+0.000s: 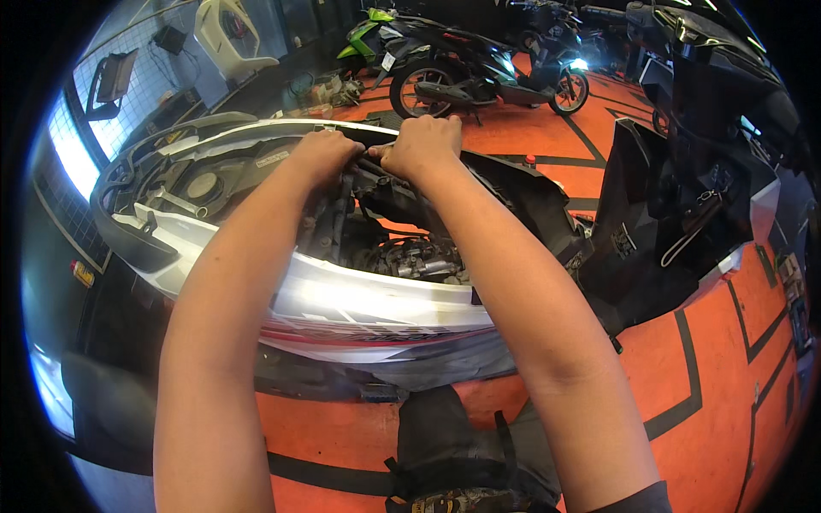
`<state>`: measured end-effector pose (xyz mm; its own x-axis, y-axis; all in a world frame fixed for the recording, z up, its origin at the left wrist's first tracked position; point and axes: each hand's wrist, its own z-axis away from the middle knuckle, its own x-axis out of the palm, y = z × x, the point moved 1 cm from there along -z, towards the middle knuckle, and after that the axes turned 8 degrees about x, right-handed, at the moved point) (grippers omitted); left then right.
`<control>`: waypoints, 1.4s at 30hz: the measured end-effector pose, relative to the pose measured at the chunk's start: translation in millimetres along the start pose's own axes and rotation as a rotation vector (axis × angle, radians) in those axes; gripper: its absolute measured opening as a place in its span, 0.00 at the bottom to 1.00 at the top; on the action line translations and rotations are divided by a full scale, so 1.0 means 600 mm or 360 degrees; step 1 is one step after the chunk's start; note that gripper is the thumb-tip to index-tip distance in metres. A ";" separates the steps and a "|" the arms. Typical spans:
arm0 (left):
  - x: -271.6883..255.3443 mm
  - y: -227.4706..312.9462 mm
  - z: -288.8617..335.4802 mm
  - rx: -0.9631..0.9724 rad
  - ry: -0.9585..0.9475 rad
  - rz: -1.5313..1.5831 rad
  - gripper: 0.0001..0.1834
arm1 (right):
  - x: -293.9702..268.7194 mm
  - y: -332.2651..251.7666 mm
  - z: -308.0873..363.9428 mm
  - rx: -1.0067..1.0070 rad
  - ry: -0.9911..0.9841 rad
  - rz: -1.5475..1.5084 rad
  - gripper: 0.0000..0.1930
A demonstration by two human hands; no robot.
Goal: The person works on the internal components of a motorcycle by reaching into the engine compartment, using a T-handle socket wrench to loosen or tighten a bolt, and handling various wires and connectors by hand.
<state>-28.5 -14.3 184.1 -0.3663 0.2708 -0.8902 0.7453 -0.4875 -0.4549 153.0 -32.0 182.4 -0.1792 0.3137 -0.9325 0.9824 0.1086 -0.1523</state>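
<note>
A scooter with its seat off stands side-on before me, its white side panel [368, 299] facing me. Both arms reach across its open frame. My left hand [327, 156] is closed at the far edge of the opening, its fingers curled down. Close beside it, my right hand [421, 147] is closed too, thumb toward the left one. What the fingers grip is hidden behind the hands. Below them, the metal engine parts [421, 259] show inside the opening. A silver wrench [181, 203] lies on the rear section, next to the round fuel cap [203, 186].
The scooter's black front body [637, 214] rises at the right, with a looped strap [684, 239] hanging there. Behind stand a black scooter [483, 73] and a green one [369, 36]. A yellow-and-red bottle [83, 274] is at left. Black lines mark the orange floor [650, 368].
</note>
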 end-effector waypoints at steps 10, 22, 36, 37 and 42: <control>0.005 -0.013 -0.009 0.0125 0.0004 -0.0022 0.23 | 0.012 -0.012 0.002 0.0093 0.0023 0.0089 0.36; -0.046 -0.037 -0.009 -0.0015 -0.0356 0.0776 0.22 | 0.025 0.005 -0.031 -0.0765 0.0228 0.0131 0.20; -0.177 0.064 0.047 -0.0328 -0.0147 0.0689 0.27 | -0.045 0.077 -0.016 -0.0996 0.0276 -0.0180 0.14; -0.175 0.065 0.045 -0.0362 -0.0173 0.0680 0.26 | -0.038 0.080 -0.014 -0.1009 0.0271 -0.0239 0.14; -0.148 0.076 0.029 -0.0128 -0.0205 0.0825 0.20 | -0.002 0.087 -0.012 -0.0998 0.0164 -0.0165 0.13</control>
<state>28.4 -75.4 241.9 -0.0008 -0.0947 -0.9955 0.8850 -0.4636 0.0434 204.1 -20.0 177.7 -0.3064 0.3573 -0.8823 0.7472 0.6645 0.0096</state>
